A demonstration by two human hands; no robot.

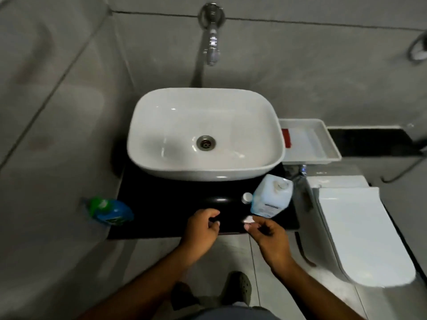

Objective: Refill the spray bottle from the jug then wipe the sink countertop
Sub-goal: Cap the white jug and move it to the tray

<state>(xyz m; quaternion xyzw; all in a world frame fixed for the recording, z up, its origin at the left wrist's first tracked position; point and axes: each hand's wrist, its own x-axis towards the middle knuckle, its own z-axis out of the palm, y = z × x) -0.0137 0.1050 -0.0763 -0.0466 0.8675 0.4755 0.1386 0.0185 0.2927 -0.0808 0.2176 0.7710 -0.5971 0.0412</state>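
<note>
The pale jug [271, 196] with bluish liquid stands open at the front right of the black countertop [161, 204], its white cap [247, 197] lying just to its left. My left hand [203, 229] is curled around a dark glossy bottle [219, 202] at the counter's front edge; the bottle is hard to make out against the black surface. My right hand [265, 229] is beside it, pinching a small white piece [249, 220] at its fingertips, just in front of the jug.
A white vessel sink [143, 125] fills the counter's back, under a chrome wall tap [211, 42]. A white tray [323, 135] sits to the right of the sink. A toilet [358, 227] stands at the right and a green-blue bottle [108, 210] at the left.
</note>
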